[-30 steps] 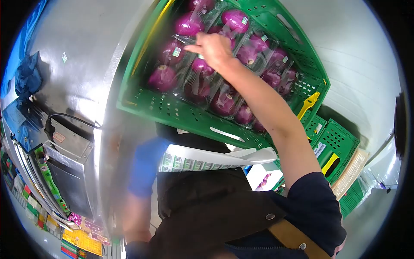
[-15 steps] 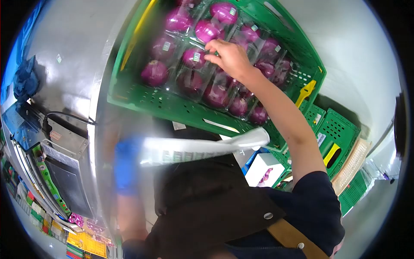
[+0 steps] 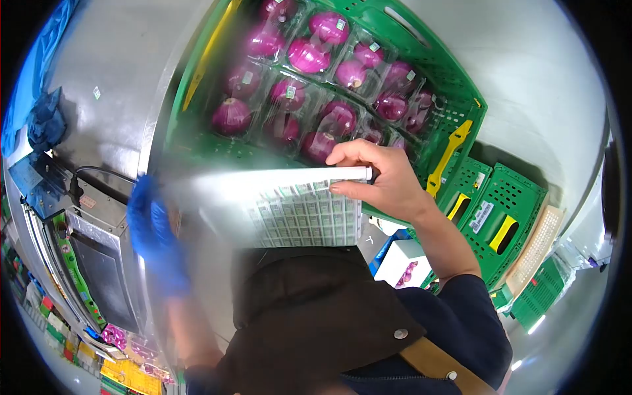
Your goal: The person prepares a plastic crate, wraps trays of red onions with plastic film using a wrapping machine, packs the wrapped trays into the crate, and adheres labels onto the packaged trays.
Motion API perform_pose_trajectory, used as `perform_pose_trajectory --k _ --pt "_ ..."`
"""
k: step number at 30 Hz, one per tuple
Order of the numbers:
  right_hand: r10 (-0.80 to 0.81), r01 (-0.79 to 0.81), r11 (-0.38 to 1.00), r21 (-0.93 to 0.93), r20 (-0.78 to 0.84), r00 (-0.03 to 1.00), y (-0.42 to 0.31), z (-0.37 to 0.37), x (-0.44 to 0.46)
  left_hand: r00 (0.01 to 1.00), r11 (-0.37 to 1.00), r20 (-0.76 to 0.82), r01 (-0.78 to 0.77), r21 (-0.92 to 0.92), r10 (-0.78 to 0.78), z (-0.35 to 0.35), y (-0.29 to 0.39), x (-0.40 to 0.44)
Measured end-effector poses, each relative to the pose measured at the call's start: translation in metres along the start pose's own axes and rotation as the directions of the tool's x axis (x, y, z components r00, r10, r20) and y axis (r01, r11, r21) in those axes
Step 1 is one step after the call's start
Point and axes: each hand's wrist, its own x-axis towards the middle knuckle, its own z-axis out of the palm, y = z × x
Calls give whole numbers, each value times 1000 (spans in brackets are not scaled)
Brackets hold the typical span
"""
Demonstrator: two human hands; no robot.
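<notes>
A white sheet of small printed labels (image 3: 299, 214) is stretched across in front of my body, its left part blurred. My right hand (image 3: 388, 174), bare, pinches the sheet's upper right corner between thumb and fingers. At the other end, my left hand (image 3: 155, 230) in a blue glove holds the sheet's left edge, smeared by motion. Beyond the sheet stands a green crate (image 3: 454, 85) filled with clear plastic packs of red onions (image 3: 309, 56). Several of the packs bear a small label. The sheet covers part of the crate's near side.
A steel table (image 3: 122, 85) with a black-cabled metal device (image 3: 99, 204) lies to the left. Folded green crates (image 3: 503, 197) and a white box with an onion picture (image 3: 401, 263) are on the right. A yellow crate (image 3: 131, 374) sits at the lower left.
My right hand has come back from the onion packs to the sheet and taken its right corner. The sheet has opened out with its labels showing; my left hand has moved left.
</notes>
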Motion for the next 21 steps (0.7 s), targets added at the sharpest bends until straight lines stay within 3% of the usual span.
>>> perform_pose_trajectory --k 1,3,4,5,8,11,15,17,18,21 --pt "-51 51 999 -8 -26 998 5 4 1 955 951 -68 -277 139 288 11 28 1" --pt "-51 51 999 3 -5 999 2 11 3 907 934 266 -354 56 327 18 71 1" --pt "-56 56 998 5 12 998 0 14 5 822 916 440 -401 -2 361 19 84 2" --pt "-60 60 998 -10 11 998 -1 16 5 712 831 578 -547 101 398 32 99 6" --pt "-71 71 993 -96 10 997 -4 19 2 710 859 560 -513 -7 428 64 74 0" --pt "-27 33 993 -116 51 998 1 16 -2 739 979 652 -54 -198 173 64 67 -5" --pt "-24 57 972 -228 147 989 16 18 -3 671 989 741 98 -113 18 60 61 -8" --pt "157 -100 973 -207 283 946 15 15 -1 600 962 795 257 -93 -83 57 66 -9" --pt "243 -178 962 -207 347 906 15 13 0 589 968 805 235 -86 -71 57 61 -11" --pt "-168 202 971 -127 238 957 19 14 3 554 988 832 141 -66 -23 60 53 -16"
